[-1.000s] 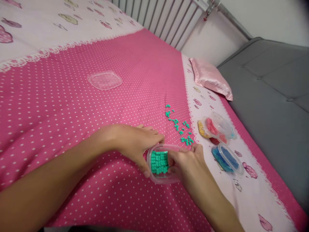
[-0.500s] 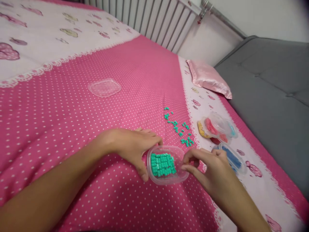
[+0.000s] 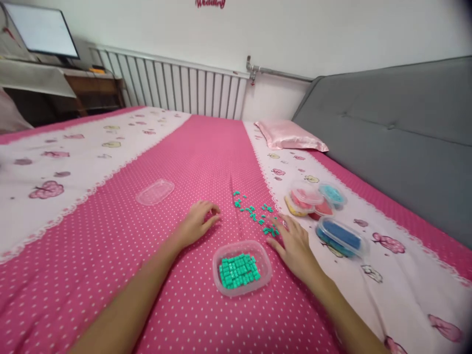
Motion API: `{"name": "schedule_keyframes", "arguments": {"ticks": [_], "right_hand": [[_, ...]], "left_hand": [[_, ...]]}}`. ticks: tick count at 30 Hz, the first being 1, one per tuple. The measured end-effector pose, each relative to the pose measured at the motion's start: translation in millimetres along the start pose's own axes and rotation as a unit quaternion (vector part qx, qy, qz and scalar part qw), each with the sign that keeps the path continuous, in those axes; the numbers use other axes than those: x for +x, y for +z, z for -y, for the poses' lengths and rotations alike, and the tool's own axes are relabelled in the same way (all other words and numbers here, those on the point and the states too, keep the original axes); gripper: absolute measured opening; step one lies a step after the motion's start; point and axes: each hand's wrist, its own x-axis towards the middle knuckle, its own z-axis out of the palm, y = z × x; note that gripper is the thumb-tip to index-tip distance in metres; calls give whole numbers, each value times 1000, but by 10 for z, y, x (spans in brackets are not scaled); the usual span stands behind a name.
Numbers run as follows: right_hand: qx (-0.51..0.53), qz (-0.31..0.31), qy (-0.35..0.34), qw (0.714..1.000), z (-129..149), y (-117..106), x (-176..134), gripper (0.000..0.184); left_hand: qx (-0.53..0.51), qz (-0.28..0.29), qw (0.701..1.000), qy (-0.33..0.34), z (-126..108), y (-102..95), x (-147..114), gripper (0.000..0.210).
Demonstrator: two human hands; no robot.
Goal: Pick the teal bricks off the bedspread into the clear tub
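Note:
A clear plastic container stands on the pink dotted bedspread, with small green blocks packed in rows inside it. Beyond it lies a loose scatter of green pieces. My right hand reaches over the near right edge of that scatter, fingers spread; whether the fingertips touch a piece I cannot tell. Up and left of the container, my left hand hovers near the cloth with thumb and fingers apart and nothing between them. A clear lid lies flat farther left.
At the right, several lidded tubs sit together: a blue one, a light-blue one and a stack with pink contents. Behind them are a pink pillow and a grey headboard. A monitor stands at the far left.
Both hands have left the container: the left lifted off its side, the right moved from its rim to the scattered pieces. The camera view has tilted up and levelled, showing more of the room.

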Motion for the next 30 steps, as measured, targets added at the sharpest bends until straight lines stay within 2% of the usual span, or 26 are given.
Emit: {"name": "schedule_keyframes", "arguments": {"ticks": [5, 8, 17, 22, 30], "right_hand": [[-22, 0, 16, 1000, -4, 245, -26, 53], [-25, -11, 21, 999, 16, 330, -3, 49], [35, -20, -33, 999, 121, 359, 85, 34], [94, -9, -47, 994, 116, 371, 96, 34], [142, 0, -17, 990, 109, 341, 68, 37]], "left_hand": [[57, -123, 990, -42, 113, 86, -38, 28], [72, -160, 982, -63, 144, 86, -127, 30], [95, -170, 976, -96, 56, 188, -468, 30], [113, -160, 975, -102, 0, 252, -443, 32], [120, -169, 973, -106, 24, 265, -393, 34]]}}
